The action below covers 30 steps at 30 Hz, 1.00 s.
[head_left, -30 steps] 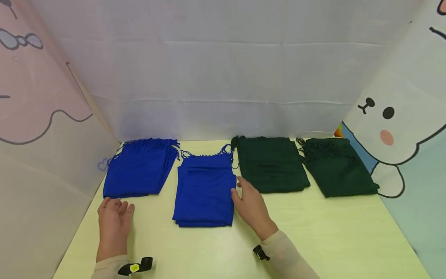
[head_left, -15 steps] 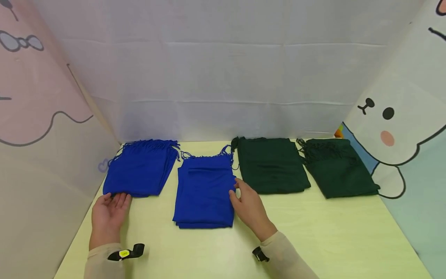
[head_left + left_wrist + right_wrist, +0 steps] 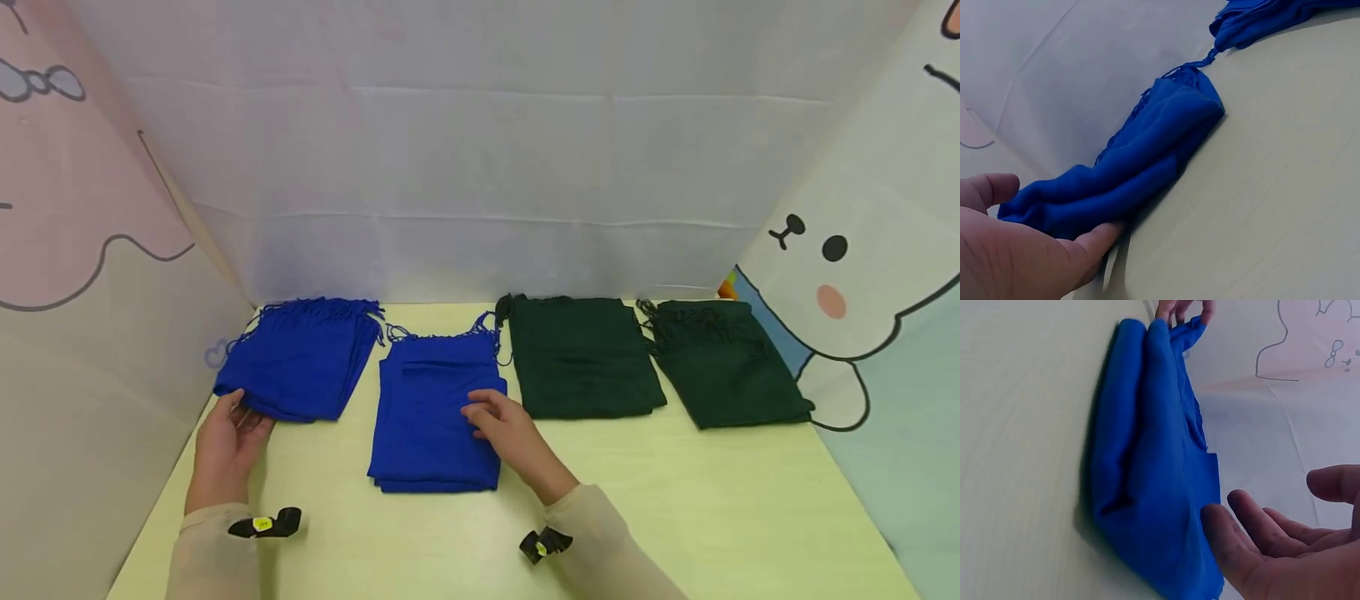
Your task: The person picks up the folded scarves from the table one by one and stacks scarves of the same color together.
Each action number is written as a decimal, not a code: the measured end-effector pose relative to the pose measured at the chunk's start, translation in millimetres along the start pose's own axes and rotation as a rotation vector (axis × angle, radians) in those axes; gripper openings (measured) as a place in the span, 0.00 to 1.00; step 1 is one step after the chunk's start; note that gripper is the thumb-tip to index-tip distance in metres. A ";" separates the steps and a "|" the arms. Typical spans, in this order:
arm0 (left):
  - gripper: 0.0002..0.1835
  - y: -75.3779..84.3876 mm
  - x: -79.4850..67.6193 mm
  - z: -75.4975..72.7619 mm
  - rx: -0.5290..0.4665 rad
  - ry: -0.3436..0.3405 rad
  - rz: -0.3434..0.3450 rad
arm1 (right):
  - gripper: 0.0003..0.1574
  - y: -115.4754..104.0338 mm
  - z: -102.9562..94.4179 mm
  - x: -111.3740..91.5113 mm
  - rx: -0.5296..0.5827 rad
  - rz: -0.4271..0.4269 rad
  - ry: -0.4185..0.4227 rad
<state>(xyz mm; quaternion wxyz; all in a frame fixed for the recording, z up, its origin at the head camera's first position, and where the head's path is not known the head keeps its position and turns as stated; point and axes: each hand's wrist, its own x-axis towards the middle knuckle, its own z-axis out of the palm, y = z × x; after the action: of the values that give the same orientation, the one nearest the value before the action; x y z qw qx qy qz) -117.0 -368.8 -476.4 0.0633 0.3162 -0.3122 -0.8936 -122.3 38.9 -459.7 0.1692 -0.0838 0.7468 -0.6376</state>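
Observation:
My left hand [image 3: 232,446] grips the near left corner of the left blue scarf [image 3: 300,358], which is folded and fringed along its far edge. In the left wrist view the fingers [image 3: 1100,240] reach under the scarf's folded edge, and the thumb lies at its left end. That corner is raised a little. A second folded blue scarf [image 3: 431,433] lies flat nearer the middle. Over its right side hovers my right hand [image 3: 510,429], fingers loosely bent and holding nothing. In the right wrist view its fingers [image 3: 1260,531] are spread beside blue cloth.
Two folded dark green scarves lie to the right, one near the middle [image 3: 585,358] and one farther over [image 3: 731,367]. All rest on a pale yellow table [image 3: 420,550]. A white cloth wall [image 3: 480,167] rises behind, with printed panels at both sides.
My left hand has moved forward to the left blue scarf, taken hold of its near corner and raised it slightly. My right hand has shifted left, from beside the middle blue scarf to over it.

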 end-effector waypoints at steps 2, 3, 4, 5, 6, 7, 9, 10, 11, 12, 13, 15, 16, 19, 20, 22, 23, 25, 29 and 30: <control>0.40 3.6 0.4 -1.8 0.009 -0.050 -0.024 | 0.25 -1.5 6.1 4.8 0.041 0.013 -0.024; 0.40 5.3 0.4 -2.7 0.007 -0.076 -0.036 | 0.25 -2.7 9.3 6.9 0.057 0.022 -0.036; 0.39 6.7 0.7 -3.8 0.005 -0.095 -0.041 | 0.25 -4.3 12.5 9.1 0.072 0.030 -0.049; 0.39 7.9 0.9 -4.7 0.000 -0.108 -0.043 | 0.25 -5.9 15.7 11.5 0.090 0.039 -0.063; 0.39 8.8 1.5 -5.7 -0.010 -0.122 -0.044 | 0.25 -7.8 18.8 13.8 0.114 0.048 -0.081; 0.39 9.5 2.2 -6.4 -0.032 -0.129 -0.046 | 0.26 -9.3 21.8 16.2 0.156 0.061 -0.105; 0.39 10.0 4.0 -6.6 -0.097 -0.154 -0.066 | 0.26 -12.9 27.1 20.4 0.277 0.099 -0.161; 0.40 10.0 5.5 -6.3 -0.123 -0.163 -0.081 | 0.27 -14.4 29.5 22.6 0.342 0.121 -0.187; 0.41 10.0 7.1 -5.8 -0.151 -0.173 -0.101 | 0.28 -15.8 31.8 24.5 0.408 0.142 -0.210; 0.42 9.9 8.6 -5.3 -0.180 -0.175 -0.121 | 0.29 -17.1 34.1 26.3 0.470 0.161 -0.232; 0.43 10.0 10.0 -4.7 -0.208 -0.167 -0.141 | 0.30 -18.2 36.7 28.5 0.528 0.181 -0.250; 0.43 10.7 12.0 -4.4 -0.255 -0.133 -0.169 | 0.31 -19.5 43.0 33.1 0.613 0.214 -0.274; 0.43 10.5 13.2 -4.5 -0.269 -0.119 -0.177 | 0.32 -19.8 45.8 35.9 0.641 0.227 -0.281; 0.42 10.3 15.2 -5.7 -0.315 -0.090 -0.200 | 0.33 -19.1 56.5 45.0 0.732 0.285 -0.293; 0.42 10.0 15.6 -6.2 -0.314 -0.085 -0.205 | 0.34 -18.4 60.3 47.7 0.761 0.301 -0.296; 0.43 8.7 16.4 -6.2 -0.298 -0.081 -0.213 | 0.36 -17.1 67.8 53.5 0.809 0.332 -0.300; 0.43 7.8 16.7 -5.8 -0.283 -0.077 -0.215 | 0.37 -16.3 71.3 56.3 0.831 0.345 -0.303; 0.44 5.6 16.9 -4.4 -0.224 -0.063 -0.215 | 0.40 -14.8 77.9 61.6 0.865 0.361 -0.312; 0.45 2.7 16.1 -0.9 -0.146 -0.059 -0.212 | 0.46 -12.4 89.9 71.6 0.901 0.392 -0.319; 0.44 2.2 15.7 -0.3 -0.142 -0.058 -0.209 | 0.47 -12.1 92.7 73.8 0.901 0.400 -0.316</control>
<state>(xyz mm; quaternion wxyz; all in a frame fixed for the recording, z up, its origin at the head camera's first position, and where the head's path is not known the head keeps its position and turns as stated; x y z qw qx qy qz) -129.5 -375.6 -483.5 -0.0172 0.3159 -0.2150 -0.9240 -158.6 -74.0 -470.6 0.4178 0.0466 0.3649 -0.8307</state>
